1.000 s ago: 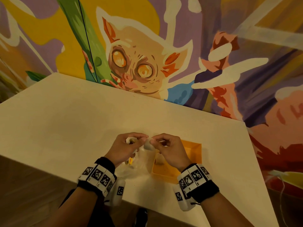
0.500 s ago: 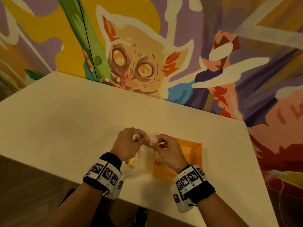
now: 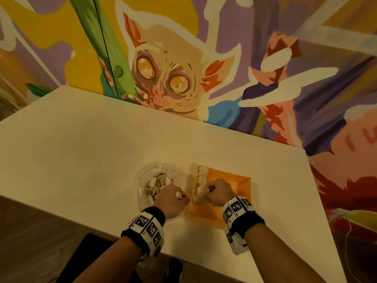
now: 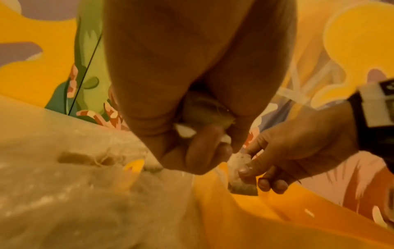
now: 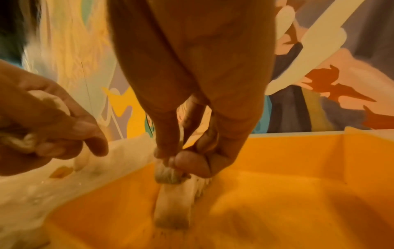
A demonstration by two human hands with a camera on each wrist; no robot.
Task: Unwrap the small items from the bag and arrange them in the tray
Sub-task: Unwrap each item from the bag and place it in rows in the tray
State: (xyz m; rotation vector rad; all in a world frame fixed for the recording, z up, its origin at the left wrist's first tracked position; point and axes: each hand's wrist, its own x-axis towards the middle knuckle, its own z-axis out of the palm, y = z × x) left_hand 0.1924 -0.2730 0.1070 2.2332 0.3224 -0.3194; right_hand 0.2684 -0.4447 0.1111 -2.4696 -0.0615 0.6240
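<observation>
Bench: a pale bench point(image 3: 85, 152) stands against a painted wall; both hands work near its near edge, toward the right-hand end.
Bag: a clear plastic bag point(image 3: 152, 181) lies flat on the bench just left of the tray, with a heap of small pale wrapped items and scraps inside; its contents are too small to name.
Tray: an orange tray point(image 3: 240, 186) sits just right of the bag, close to the near edge.
Row in tray: a line of pale unwrapped items point(image 3: 201, 180) runs along the tray's left wall, from its far corner toward the near side.
Right hand: the right hand point(image 3: 219, 193) is over the tray's left side, fingers curled down; thumb and fingertips pinch a small pale item point(image 5: 168, 173).
Held item: the item hangs at the near end of the row, touching or just above a flat pale piece point(image 5: 172, 207) on the tray floor; contact cannot be told.
Left hand: the left hand point(image 3: 173, 200) is over the bag's right edge, just beside the tray; its grip is curled round a crumpled wrapper point(image 4: 204, 111), a white bit showing between the fingers.
Hands: near each other, not touching.
Wrists: black bands with white marker blocks point(image 3: 148, 226) on both.
Wall: a mural point(image 3: 163, 78) of a wide-eyed animal behind the bench's far edge.
</observation>
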